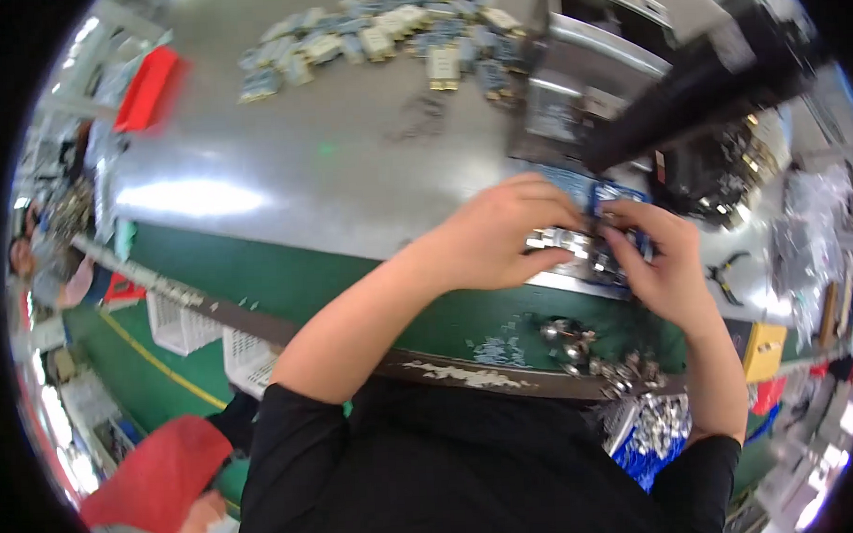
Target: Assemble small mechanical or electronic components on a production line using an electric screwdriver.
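Observation:
My left hand [510,231] is closed around a shiny silver metal part [559,240], thumb below and fingers over the top. Close by on the right, my right hand [666,263] bends into a pinch, its fingertips meeting at a small dark piece that I cannot make out. Both hands work at a blue fixture [621,192] at the front edge of the metal worktop, below a black cylindrical machine arm [702,88]. The fingers partly hide the fixture and the parts.
Many small grey and cream blocks [376,43] lie at the back. Black-handled pliers [729,277] sit right of my hand, near clear plastic bags [810,230]. Loose metal parts [627,372] and small clear pieces [498,350] rest on the green mat [400,324]. Another person [161,473] is at lower left.

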`<state>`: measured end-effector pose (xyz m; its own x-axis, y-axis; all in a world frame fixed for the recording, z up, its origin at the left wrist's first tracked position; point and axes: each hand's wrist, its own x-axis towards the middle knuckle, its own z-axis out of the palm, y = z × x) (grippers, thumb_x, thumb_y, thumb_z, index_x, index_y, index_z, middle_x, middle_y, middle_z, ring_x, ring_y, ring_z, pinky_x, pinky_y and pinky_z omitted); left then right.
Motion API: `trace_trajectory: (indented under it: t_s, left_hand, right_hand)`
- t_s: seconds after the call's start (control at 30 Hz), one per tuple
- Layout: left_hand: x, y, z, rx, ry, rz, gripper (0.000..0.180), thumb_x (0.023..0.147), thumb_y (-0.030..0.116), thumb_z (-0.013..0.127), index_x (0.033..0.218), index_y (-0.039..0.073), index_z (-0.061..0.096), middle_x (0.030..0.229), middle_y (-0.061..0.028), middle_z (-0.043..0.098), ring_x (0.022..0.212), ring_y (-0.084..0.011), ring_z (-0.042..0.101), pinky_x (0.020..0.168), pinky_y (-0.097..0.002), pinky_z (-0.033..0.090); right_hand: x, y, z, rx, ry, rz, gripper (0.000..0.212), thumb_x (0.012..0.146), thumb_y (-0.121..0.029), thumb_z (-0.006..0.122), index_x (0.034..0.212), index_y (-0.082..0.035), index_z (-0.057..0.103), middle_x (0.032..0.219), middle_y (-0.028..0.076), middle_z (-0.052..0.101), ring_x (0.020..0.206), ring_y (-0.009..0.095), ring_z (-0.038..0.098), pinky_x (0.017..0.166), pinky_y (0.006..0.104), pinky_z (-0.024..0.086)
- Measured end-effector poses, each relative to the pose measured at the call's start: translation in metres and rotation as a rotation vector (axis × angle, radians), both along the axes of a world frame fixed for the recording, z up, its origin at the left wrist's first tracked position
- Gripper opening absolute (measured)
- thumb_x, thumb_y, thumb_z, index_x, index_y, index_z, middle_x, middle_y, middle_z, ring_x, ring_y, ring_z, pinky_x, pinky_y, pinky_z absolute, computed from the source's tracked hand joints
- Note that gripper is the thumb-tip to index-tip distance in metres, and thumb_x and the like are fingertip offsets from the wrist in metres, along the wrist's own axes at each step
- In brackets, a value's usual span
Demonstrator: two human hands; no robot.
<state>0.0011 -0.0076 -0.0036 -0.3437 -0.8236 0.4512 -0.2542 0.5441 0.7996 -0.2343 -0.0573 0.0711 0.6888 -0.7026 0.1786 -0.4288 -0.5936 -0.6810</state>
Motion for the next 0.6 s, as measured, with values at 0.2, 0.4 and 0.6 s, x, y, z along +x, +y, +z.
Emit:
trace_trajectory:
  t_s: [0.2,0.4,0.6]
  left_hand:
    - [-0.007,0.004,-0.003,-0.041,-0.021,0.037,0.029,0.081,0.014,0.084,0.105,0.003,0.073,0.111,-0.0118,0.073,0.107,-0.0344,0.066,0.095,-0.0439,0.053]
    - [-0.003,0.002,-0.007,-0.086,-0.011,0.034,0.028,0.081,0.014,0.084,0.103,0.001,0.073,0.110,-0.0153,0.073,0.104,-0.0367,0.067,0.093,-0.0450,0.054]
    - [0.002,0.001,0.005,-0.008,-0.001,0.014,0.031,0.078,0.007,0.085,0.106,-0.001,0.074,0.113,-0.0153,0.074,0.106,-0.0357,0.070,0.092,-0.0447,0.056]
  right_hand:
    - [-0.006,0.003,-0.008,0.103,-0.006,-0.021,0.018,0.090,0.009,0.067,0.107,0.004,0.069,0.096,0.015,0.076,0.089,0.024,0.076,0.084,0.0328,0.056]
    - [0.001,0.001,-0.013,-0.042,0.039,0.021,0.013,0.086,0.009,0.070,0.097,0.003,0.070,0.098,0.015,0.074,0.093,0.027,0.073,0.082,0.0351,0.057]
    - [-0.002,-0.011,-0.022,-0.125,-0.014,0.160,0.018,0.079,0.008,0.076,0.095,0.001,0.073,0.100,0.014,0.073,0.095,0.031,0.072,0.081,0.0389,0.058]
